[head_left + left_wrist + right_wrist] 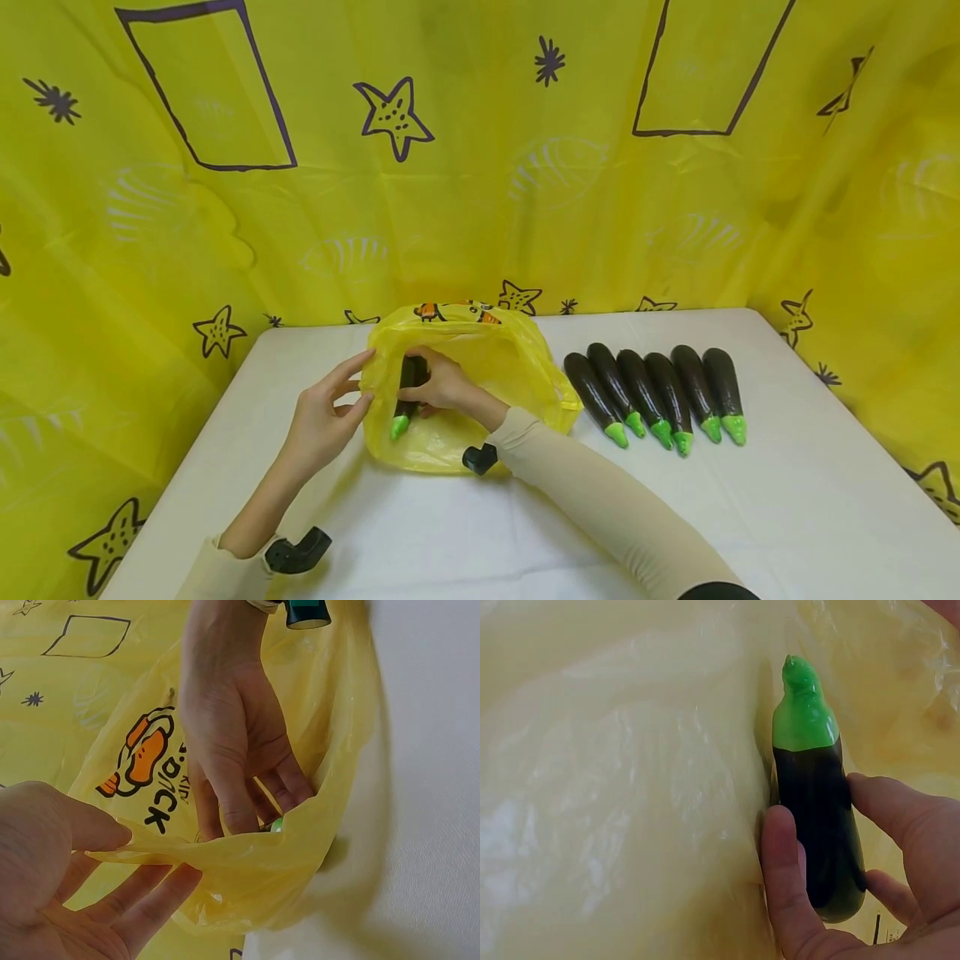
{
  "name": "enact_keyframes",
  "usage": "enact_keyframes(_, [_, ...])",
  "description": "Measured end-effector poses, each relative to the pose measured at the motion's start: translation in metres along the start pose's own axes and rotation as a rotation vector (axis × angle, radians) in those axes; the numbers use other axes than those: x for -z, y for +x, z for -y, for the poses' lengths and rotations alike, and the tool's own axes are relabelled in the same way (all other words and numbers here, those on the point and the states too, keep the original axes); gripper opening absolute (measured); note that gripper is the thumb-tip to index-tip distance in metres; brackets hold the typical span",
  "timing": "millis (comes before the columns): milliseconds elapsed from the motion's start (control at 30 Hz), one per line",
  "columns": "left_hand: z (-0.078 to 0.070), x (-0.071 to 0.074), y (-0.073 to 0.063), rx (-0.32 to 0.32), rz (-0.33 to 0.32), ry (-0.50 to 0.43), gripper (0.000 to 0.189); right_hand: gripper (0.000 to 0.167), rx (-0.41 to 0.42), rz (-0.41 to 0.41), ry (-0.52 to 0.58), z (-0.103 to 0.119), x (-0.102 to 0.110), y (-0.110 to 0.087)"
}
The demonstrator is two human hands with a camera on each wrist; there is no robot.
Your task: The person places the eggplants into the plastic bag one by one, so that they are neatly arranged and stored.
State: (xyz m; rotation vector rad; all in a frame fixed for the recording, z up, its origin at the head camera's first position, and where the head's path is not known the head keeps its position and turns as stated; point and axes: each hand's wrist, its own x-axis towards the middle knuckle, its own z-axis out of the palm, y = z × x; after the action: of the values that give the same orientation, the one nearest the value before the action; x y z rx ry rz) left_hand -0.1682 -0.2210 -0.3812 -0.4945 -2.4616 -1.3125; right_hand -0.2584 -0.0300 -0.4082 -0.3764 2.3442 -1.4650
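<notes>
A thin yellow plastic bag point(480, 454) with a printed duck lies with its mouth spread wide on the table. My left hand point(322, 421) pinches the left rim of the bag between thumb and fingers, as the left wrist view shows up close. Inside the bag, my right hand point(442, 385) grips a dark eggplant point(817, 825) with a green stem end, thumb and fingers on its two sides. In the head view that eggplant lies along the bag's left wall, its green end toward me.
Several more eggplants point(652, 400) lie side by side to the right of the bag, green ends toward me. A white cloth covers the table point(817, 483). Yellow printed curtains point(465, 208) hang behind and on both sides.
</notes>
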Motion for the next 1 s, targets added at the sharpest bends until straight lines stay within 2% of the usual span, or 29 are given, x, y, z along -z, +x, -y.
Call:
enact_keyframes(733, [-0.0005, 0.0009, -0.0010, 0.013, -0.005, 0.010, 0.063, 0.074, 0.026, 0.010, 0.009, -0.0008, 0.0024, -0.0014])
enact_keyframes(1000, [-0.0034, 0.0015, -0.0015, 0.013, -0.007, -0.018, 0.061, 0.077, 0.035, 0.030, -0.021, 0.0015, 0.0061, -0.0050])
